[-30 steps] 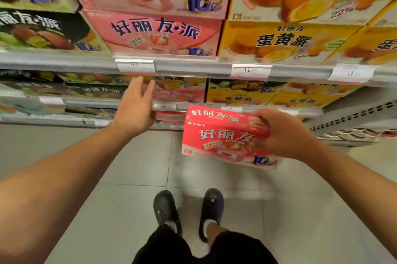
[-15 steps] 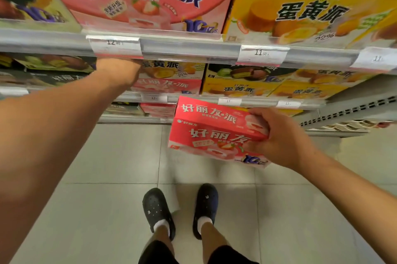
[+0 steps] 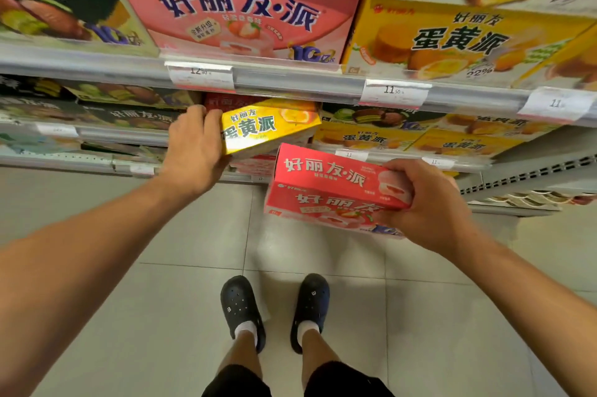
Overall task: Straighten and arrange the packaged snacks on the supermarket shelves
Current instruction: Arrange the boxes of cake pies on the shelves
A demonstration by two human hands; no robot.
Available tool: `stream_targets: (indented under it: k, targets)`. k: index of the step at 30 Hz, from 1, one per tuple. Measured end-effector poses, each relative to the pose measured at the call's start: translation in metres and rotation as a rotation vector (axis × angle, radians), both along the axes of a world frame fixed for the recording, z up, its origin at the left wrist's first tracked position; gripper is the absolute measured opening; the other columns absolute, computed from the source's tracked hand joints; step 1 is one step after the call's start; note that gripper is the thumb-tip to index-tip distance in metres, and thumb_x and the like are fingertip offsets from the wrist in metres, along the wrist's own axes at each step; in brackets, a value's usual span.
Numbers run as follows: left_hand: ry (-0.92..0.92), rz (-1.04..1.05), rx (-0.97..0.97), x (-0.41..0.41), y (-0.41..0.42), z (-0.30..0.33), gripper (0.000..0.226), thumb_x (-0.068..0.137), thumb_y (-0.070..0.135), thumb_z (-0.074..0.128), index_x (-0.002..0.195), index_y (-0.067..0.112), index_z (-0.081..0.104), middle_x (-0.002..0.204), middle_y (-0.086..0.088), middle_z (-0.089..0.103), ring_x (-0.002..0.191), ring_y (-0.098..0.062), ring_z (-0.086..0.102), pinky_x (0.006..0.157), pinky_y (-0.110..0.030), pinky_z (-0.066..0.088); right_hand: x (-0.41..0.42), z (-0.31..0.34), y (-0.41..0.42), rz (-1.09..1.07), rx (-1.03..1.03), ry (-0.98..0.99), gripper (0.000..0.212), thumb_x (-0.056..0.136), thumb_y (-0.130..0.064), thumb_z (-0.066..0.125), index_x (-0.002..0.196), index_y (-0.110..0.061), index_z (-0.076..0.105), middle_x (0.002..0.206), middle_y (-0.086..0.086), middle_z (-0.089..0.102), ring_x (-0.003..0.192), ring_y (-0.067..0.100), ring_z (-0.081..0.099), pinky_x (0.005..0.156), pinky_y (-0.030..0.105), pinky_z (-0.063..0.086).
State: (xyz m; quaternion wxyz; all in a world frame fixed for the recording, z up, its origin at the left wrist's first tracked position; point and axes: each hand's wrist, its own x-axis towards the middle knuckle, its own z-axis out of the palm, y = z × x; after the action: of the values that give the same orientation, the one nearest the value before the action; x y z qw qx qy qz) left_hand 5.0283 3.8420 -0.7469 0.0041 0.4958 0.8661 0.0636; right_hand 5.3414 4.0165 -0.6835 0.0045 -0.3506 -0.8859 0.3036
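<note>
While my left hand grips the tilted yellow egg-yolk pie box at its left end, half out of the second shelf, my right hand clasps the pink strawberry pie box's right end; both seem light, stiff cardboard, easily crushed.

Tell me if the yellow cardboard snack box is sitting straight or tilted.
Tilted: the yellow cardboard snack box slants out of the shelf row, gripped by the left hand.
</note>
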Motion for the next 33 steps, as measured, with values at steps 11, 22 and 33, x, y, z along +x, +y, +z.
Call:
stream_targets:
  k: [11, 22, 33]
  targets:
    - [-0.169, 0.389, -0.167, 0.027, -0.128, -0.029, 0.063, 0.062, 0.013, 0.086, 0.115, -0.003, 0.057, 0.103, -0.027, 0.05, 0.086, -0.044, 0.048, 0.068, -0.047, 0.038, -0.073, 0.001, -0.017, 0.164, 0.238, 0.108, 0.065, 0.062, -0.04, 0.088, 0.115, -0.034, 0.052, 0.109, -0.013, 0.057, 0.103, 0.011, 0.047, 0.091, 0.037, 0.034]
    - [-0.262, 0.39, -0.175, 0.024, -0.173, -0.077, 0.064, 0.054, 0.009, 0.089, 0.109, -0.004, 0.061, 0.091, -0.023, 0.052, 0.073, -0.041, 0.05, 0.061, -0.043, 0.038, -0.191, -0.063, -0.027, 0.199, 0.568, -0.006, 0.057, 0.076, -0.032, 0.076, 0.123, -0.017, 0.05, 0.107, 0.009, 0.062, 0.097, 0.034, 0.055, 0.085, 0.045, 0.038]
    - [-0.318, 0.331, -0.167, 0.021, -0.157, -0.084, 0.072, 0.055, 0.028, 0.091, 0.117, 0.006, 0.062, 0.09, -0.011, 0.055, 0.072, -0.027, 0.055, 0.066, -0.037, 0.049, -0.224, -0.07, 0.004, 0.1, 0.504, -0.36, 0.042, 0.098, -0.044, 0.046, 0.073, -0.011, 0.051, 0.071, 0.012, 0.061, 0.067, 0.032, 0.059, 0.058, 0.035, 0.042]
